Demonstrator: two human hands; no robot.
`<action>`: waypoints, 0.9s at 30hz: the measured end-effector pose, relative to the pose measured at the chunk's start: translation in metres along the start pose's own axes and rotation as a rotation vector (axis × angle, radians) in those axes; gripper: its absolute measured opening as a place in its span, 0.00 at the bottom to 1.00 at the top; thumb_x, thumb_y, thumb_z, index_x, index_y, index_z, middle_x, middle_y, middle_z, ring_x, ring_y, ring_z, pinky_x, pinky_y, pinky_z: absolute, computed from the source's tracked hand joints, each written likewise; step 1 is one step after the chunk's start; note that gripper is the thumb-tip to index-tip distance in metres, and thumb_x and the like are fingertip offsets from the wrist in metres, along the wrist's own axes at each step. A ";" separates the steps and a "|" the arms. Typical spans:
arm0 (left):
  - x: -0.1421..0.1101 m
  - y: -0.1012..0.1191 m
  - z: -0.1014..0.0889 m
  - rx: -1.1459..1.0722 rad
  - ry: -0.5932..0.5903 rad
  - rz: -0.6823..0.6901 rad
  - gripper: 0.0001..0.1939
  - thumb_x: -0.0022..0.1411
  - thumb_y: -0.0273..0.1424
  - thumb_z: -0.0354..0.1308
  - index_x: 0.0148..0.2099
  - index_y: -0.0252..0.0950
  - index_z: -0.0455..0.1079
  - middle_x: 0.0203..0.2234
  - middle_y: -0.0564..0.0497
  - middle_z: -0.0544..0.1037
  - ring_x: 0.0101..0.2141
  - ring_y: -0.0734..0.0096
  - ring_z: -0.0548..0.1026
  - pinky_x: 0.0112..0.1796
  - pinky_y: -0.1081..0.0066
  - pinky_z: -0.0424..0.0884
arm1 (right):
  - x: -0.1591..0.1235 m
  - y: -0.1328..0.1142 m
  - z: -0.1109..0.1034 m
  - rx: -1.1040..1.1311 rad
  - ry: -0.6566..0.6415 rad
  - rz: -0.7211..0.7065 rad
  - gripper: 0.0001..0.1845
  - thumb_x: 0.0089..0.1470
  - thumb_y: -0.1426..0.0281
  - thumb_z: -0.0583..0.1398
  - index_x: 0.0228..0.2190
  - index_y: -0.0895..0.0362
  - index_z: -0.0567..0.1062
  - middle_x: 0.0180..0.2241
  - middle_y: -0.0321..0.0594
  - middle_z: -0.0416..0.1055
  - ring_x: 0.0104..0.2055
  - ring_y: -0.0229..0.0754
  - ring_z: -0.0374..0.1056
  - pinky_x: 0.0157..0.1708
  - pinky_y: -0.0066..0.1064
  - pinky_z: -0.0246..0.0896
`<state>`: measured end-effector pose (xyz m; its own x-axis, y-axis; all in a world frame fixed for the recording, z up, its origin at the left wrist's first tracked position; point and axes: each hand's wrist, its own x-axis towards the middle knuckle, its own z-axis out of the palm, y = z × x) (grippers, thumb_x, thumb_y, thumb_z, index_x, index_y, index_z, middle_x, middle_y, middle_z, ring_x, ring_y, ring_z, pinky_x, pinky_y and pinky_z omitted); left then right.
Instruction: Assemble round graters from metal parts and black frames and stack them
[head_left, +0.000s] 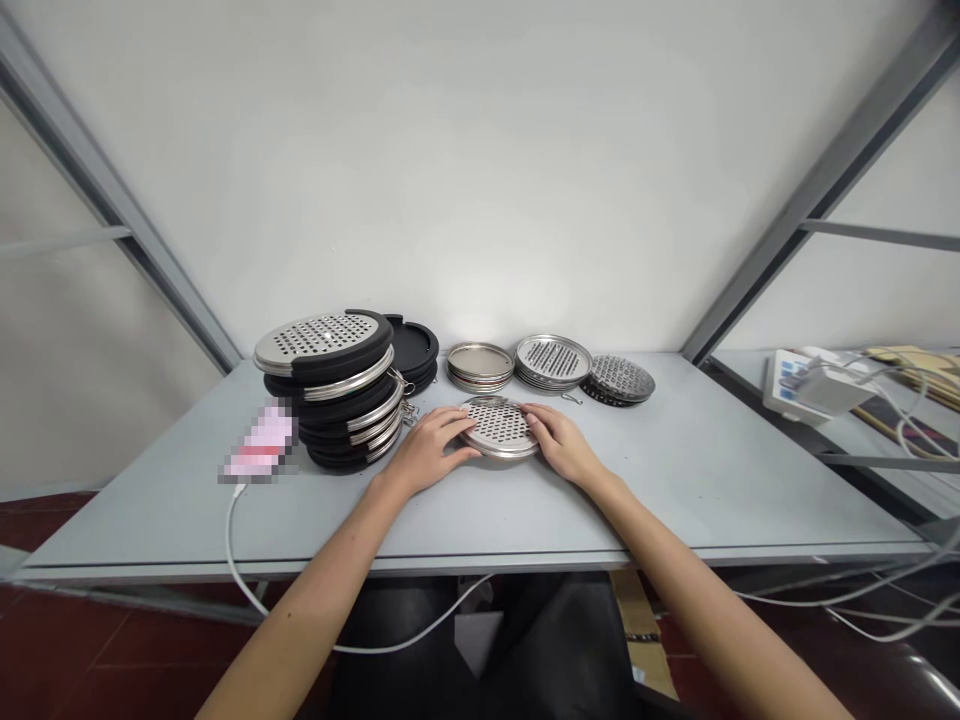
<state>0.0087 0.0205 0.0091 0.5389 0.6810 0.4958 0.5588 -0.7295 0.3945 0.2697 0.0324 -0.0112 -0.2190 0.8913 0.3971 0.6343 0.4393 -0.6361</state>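
Observation:
A round perforated metal disc lies flat on the grey table in front of me. My left hand rests against its left rim, fingers curled onto the edge. My right hand holds its right rim in the same way. To the left stands a leaning stack of black-rimmed metal discs with a perforated one on top. Behind the disc sit a stack of plain metal rings, a stack of perforated lids and a darker perforated disc.
A blurred pink object lies at the left with a white cable running off the table's front edge. Black round pieces stand behind the tall stack. Grey frame bars rise at both sides. A side shelf at the right holds a white device and cables.

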 end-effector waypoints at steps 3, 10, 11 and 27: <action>0.001 0.002 -0.002 -0.036 0.041 -0.029 0.18 0.64 0.37 0.58 0.55 0.40 0.69 0.51 0.44 0.74 0.53 0.59 0.70 0.55 0.55 0.66 | 0.000 -0.002 -0.004 0.070 0.031 -0.006 0.27 0.65 0.58 0.43 0.48 0.57 0.74 0.51 0.48 0.72 0.55 0.49 0.66 0.57 0.44 0.57; 0.002 0.003 -0.002 -0.131 0.091 -0.129 0.17 0.67 0.38 0.54 0.55 0.39 0.69 0.48 0.46 0.76 0.49 0.61 0.73 0.53 0.58 0.68 | -0.004 -0.008 -0.013 0.132 0.033 -0.170 0.26 0.58 0.53 0.54 0.52 0.54 0.69 0.55 0.48 0.67 0.58 0.52 0.62 0.59 0.47 0.55; 0.002 0.003 -0.002 -0.141 0.095 -0.138 0.17 0.67 0.38 0.54 0.54 0.39 0.69 0.47 0.46 0.77 0.49 0.61 0.73 0.53 0.58 0.68 | -0.004 -0.009 -0.013 0.127 0.041 -0.189 0.26 0.56 0.54 0.57 0.52 0.54 0.69 0.55 0.48 0.68 0.58 0.52 0.63 0.58 0.47 0.56; 0.001 0.003 -0.002 -0.094 0.052 -0.080 0.18 0.64 0.27 0.56 0.56 0.40 0.67 0.50 0.47 0.74 0.52 0.62 0.70 0.54 0.59 0.67 | -0.002 -0.006 -0.013 0.014 0.045 -0.269 0.17 0.54 0.62 0.61 0.46 0.52 0.75 0.48 0.45 0.75 0.53 0.52 0.67 0.55 0.47 0.58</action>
<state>0.0096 0.0191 0.0118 0.4602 0.7351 0.4978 0.5362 -0.6771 0.5040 0.2764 0.0264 0.0004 -0.3448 0.7364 0.5821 0.5473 0.6615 -0.5127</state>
